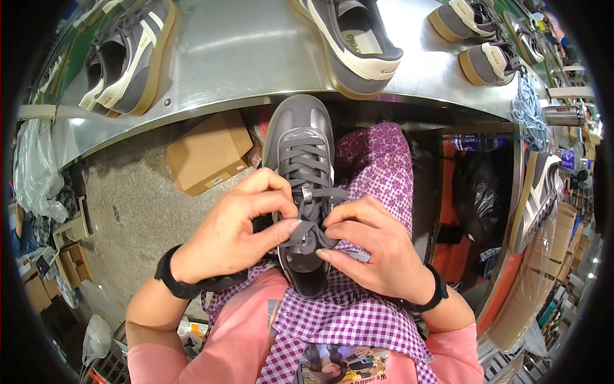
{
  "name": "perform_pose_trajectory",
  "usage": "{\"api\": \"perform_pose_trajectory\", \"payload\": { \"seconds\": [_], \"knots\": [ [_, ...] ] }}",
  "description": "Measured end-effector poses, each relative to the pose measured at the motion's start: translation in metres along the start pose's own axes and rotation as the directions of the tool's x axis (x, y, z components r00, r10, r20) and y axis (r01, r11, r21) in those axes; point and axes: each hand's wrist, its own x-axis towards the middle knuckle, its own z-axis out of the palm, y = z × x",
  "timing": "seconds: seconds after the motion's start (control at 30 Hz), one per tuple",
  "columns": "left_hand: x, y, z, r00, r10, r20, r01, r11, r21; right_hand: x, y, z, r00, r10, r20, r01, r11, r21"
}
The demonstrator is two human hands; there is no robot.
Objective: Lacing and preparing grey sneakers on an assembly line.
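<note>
A grey sneaker (299,117) rests on my lap, its toe pointing away from me and its heel near my body. Its flat grey shoelace (309,234) is threaded across the tongue, with loops gathered over the top eyelets. From the left, my left hand (238,224) pinches a lace loop between thumb and fingers. My right hand (378,248) is on the other side of the same loops, its bent fingers and thumb closed on the lace. The fingers partly cover the knot area, so how the strands cross is hard to see.
Beyond my knees runs a metal bench (236,48) bearing a sneaker (361,54) and several others. A cardboard box (209,152) lies below it. At the right are a wooden compartment with a black plastic bag (476,192), hanging blue laces (529,105) and another sneaker (536,198).
</note>
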Motion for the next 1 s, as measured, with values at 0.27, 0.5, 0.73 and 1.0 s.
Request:
{"api": "perform_pose_trajectory", "payload": {
  "seconds": [0.27, 0.5, 0.73, 1.0],
  "knots": [
    [-0.004, -0.032, 0.002, 0.919, -0.392, 0.043, 0.362, 0.796, -0.485, 0.021, -0.006, -0.004, 0.934, 0.294, 0.204, -0.338, 0.914, 0.227],
    [-0.015, -0.001, 0.016, 0.941, 0.313, -0.128, -0.216, 0.848, 0.484, 0.001, 0.019, -0.027, 0.967, -0.204, 0.155, 0.087, 0.831, 0.549],
    [-0.02, -0.008, 0.043, 0.823, 0.56, -0.093, -0.38, 0.665, 0.643, 0.04, 0.016, -0.021, 0.998, 0.014, -0.065, -0.025, 0.986, -0.166],
    [-0.02, 0.005, 0.029, 0.905, 0.411, -0.111, -0.353, 0.869, 0.346, 0.045, 0.012, -0.021, 0.984, 0.107, 0.141, -0.107, 0.994, -0.007]
  ]
}}
